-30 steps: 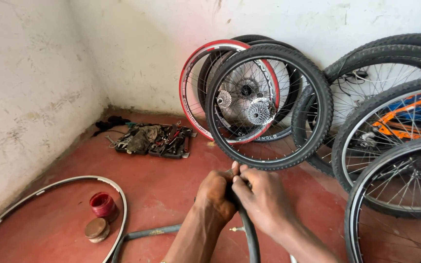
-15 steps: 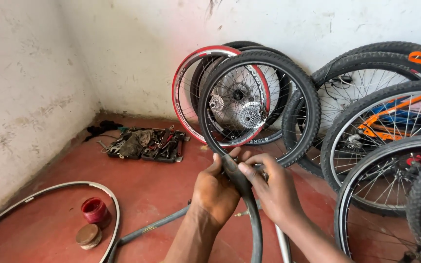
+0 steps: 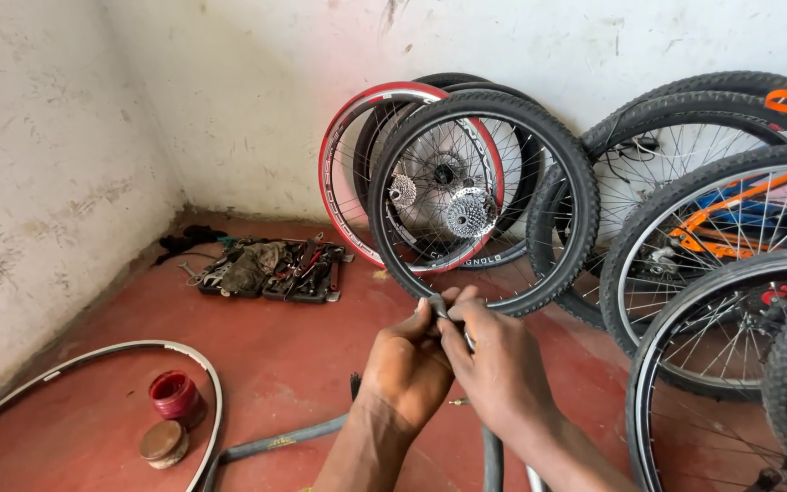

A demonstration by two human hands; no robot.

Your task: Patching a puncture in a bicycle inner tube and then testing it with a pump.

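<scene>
The left hand [image 3: 409, 364] and the right hand [image 3: 501, 369] are pressed together. Their fingers are closed on a black inner tube [image 3: 492, 460]. A bare rim [image 3: 216, 401] lies nearby.

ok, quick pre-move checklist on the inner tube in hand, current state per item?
1. Both hands on the inner tube: ok. Left hand and right hand pinch it together at the top.
2. Valve visible: ok, a brass valve stem pokes out between the wrists.
3. Tube free of kinks: cannot tell, the hands hide the pinched part.
4. Bare rim in reach: ok, lying flat on the floor at left.
5. Red tin and its lid: ok, inside the rim, apart from the tube.
6. Tool tray: not ok, far off by the wall.
</scene>
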